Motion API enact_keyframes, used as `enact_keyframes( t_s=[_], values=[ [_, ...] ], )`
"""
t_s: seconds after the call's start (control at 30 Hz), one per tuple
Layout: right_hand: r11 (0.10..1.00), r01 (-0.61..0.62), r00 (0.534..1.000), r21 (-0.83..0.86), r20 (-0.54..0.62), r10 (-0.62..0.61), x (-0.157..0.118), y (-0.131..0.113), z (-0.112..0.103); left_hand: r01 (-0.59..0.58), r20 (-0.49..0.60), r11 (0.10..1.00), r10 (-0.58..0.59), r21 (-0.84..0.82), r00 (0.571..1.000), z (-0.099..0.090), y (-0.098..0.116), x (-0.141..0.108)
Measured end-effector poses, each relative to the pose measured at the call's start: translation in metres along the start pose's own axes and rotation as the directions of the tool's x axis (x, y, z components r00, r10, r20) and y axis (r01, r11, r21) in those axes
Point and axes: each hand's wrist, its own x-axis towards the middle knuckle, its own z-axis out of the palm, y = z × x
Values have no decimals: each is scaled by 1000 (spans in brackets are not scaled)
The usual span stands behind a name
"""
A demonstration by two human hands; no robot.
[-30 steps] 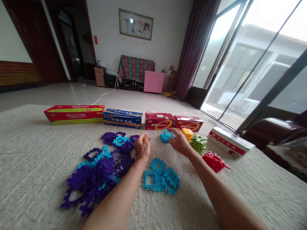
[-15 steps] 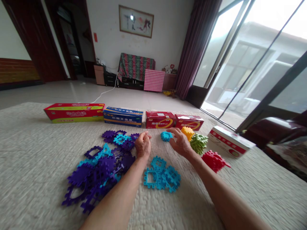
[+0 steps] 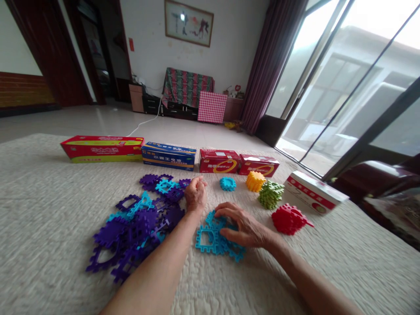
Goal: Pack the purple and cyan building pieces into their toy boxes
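Observation:
My left hand (image 3: 196,192) is closed beside the right edge of the purple pieces (image 3: 141,227), which have several light blue pieces among them; what it holds, if anything, is hidden. Over the loose light blue pieces (image 3: 207,239) in the middle, my right hand (image 3: 241,225) has its fingers spread, the fingertips at the pieces. A small light blue stack (image 3: 227,183) stands farther back. To its right are a yellow stack (image 3: 255,181), a green stack (image 3: 271,195) and a red stack (image 3: 289,218).
Along the back stand a red and yellow-green box (image 3: 105,149), a blue box (image 3: 169,156) and two red boxes (image 3: 219,162). A white and red box (image 3: 313,192) lies at the right on the quilted cover (image 3: 59,205).
My right hand has moved from the small light blue stack back toward me, onto the loose light blue pieces. My left hand has stayed nearly in place.

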Motion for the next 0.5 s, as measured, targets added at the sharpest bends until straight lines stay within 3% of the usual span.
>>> enact_keyframes(
  t_s=[0.3, 0.4, 0.5],
  values=[
    [995, -14, 1000, -97, -13, 13, 5, -9, 1, -1, 7, 1000, 1, 12, 1000, 0, 0, 1],
    [996, -1, 997, -90, -72, -6, 6, -8, 4, 1, 2, 1000, -1, 22, 1000, 1, 0, 1],
    [992, -90, 980, -93, -183, 72, 7, -2, 8, 5, -3, 1000, -5, 28, 1000, 1, -1, 2]
  ],
)
